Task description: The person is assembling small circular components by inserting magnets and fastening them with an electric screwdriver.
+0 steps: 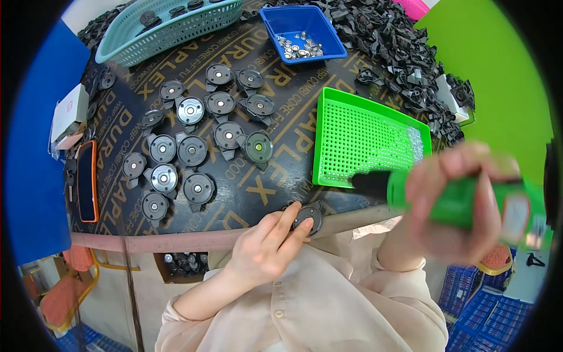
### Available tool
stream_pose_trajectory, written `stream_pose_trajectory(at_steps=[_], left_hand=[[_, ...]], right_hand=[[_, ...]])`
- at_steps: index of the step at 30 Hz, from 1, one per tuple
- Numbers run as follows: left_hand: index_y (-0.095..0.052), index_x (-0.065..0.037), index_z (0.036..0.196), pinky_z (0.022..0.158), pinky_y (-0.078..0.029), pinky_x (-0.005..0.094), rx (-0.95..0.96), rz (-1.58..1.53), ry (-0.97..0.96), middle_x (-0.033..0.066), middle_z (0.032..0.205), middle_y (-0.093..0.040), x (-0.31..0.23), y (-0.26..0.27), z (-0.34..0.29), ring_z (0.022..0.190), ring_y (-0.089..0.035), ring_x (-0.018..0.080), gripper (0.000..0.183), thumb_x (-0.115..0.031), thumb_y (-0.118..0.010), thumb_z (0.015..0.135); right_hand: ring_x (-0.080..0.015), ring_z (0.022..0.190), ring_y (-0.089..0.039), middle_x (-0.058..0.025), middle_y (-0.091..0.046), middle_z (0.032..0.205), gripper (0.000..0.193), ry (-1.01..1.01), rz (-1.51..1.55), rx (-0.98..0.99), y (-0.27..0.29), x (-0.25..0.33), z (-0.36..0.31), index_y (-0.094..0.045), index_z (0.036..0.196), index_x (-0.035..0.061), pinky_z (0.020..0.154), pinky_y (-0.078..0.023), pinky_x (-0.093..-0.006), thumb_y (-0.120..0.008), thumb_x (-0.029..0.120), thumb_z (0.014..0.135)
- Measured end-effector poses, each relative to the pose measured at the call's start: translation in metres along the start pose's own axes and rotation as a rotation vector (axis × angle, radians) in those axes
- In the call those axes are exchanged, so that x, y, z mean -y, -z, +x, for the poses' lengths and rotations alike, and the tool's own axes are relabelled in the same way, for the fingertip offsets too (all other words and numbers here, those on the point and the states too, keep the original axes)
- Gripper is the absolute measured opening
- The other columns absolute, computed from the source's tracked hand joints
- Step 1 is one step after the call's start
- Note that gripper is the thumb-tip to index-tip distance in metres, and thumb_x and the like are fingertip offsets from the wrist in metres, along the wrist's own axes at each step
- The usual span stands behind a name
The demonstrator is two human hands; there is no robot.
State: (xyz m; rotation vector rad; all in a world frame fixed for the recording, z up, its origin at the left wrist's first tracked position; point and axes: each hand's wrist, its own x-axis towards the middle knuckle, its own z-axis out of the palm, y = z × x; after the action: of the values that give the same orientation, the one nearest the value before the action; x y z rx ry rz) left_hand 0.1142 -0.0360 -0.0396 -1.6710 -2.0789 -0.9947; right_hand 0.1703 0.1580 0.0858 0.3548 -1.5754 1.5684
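Left hand (258, 249) closed on a black disc (309, 219), fingertips laid over its left side. Disc sits right at the near table edge, whose pinkish border (176, 242) runs just below it; little room on the near side. Right hand (454, 202) wrapped around a green power screwdriver (457, 205), raised, pointing left. Both are motion-blurred; the dark front end overlaps the near side of the green tray (321, 138) in view, and contact cannot be told. The tip itself is hard to make out. Disc: dark, round, flat-faced; its left part is hidden by the fingers, so the full outline is not readable. Bare table (293, 158) lies beyond it, a strip between the tray and a loose group of discs (191, 151), dark with pale metal centres, a few shinier. Tray holds small glinting pieces (415, 144) at its right end. Farther out: a blue bin (275, 29) with round metal bits, and a heap of black parts (399, 64) crowding the far right. Teal basket (117, 50) cut off at the top edge; orange-edged phone (88, 182) near the left table edge.
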Motion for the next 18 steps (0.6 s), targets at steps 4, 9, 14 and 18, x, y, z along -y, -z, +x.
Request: stream_pose_trajectory(at_steps=[4,9,14,18], left_hand=[[-0.067,0.002,0.1,0.065,-0.054,0.0273,0.0,0.015,0.011,0.0199,0.104,-0.066,0.004,-0.005,-0.006,0.076,-0.063,0.0223,0.03,-0.012,-0.073,0.074],[-0.066,0.001,0.1,0.063,-0.054,0.0265,-0.01,0.002,0.018,0.0196,0.103,-0.067,0.003,-0.003,-0.005,0.075,-0.062,0.0218,0.029,-0.01,-0.073,0.075],[-0.066,0.001,0.101,0.063,-0.054,0.0264,-0.009,0.001,0.017,0.0196,0.103,-0.067,0.004,-0.003,-0.006,0.075,-0.062,0.0217,0.03,-0.01,-0.074,0.074],[-0.066,0.002,0.102,0.063,-0.054,0.0267,0.018,0.001,0.007,0.0203,0.105,-0.066,0.005,-0.002,-0.007,0.075,-0.062,0.0218,0.032,-0.011,-0.074,0.073]], right_hand=[[-0.0223,0.046,-0.055,-0.0303,-0.061,0.09,0.018,-0.042,-0.167,-0.034,0.009,-0.046,0.009,-0.048,0.103,-0.0045,0.045,-0.047,-0.0338,-0.046,0.006,0.089],[-0.0223,0.046,-0.055,-0.0312,-0.062,0.087,0.014,-0.125,-0.147,-0.047,0.005,-0.05,0.007,-0.048,0.099,-0.0059,0.046,-0.049,-0.0328,-0.048,0.002,0.087],[-0.022,0.045,-0.054,-0.029,-0.062,0.082,0.013,-0.141,-0.178,-0.063,0.0,-0.049,0.007,-0.047,0.098,-0.0058,0.046,-0.049,-0.0317,-0.049,0.0,0.086],[-0.0221,0.045,-0.054,-0.0282,-0.061,0.08,0.014,-0.129,-0.198,-0.048,0.001,-0.05,0.006,-0.048,0.098,-0.0067,0.046,-0.049,-0.0318,-0.049,-0.001,0.086]])
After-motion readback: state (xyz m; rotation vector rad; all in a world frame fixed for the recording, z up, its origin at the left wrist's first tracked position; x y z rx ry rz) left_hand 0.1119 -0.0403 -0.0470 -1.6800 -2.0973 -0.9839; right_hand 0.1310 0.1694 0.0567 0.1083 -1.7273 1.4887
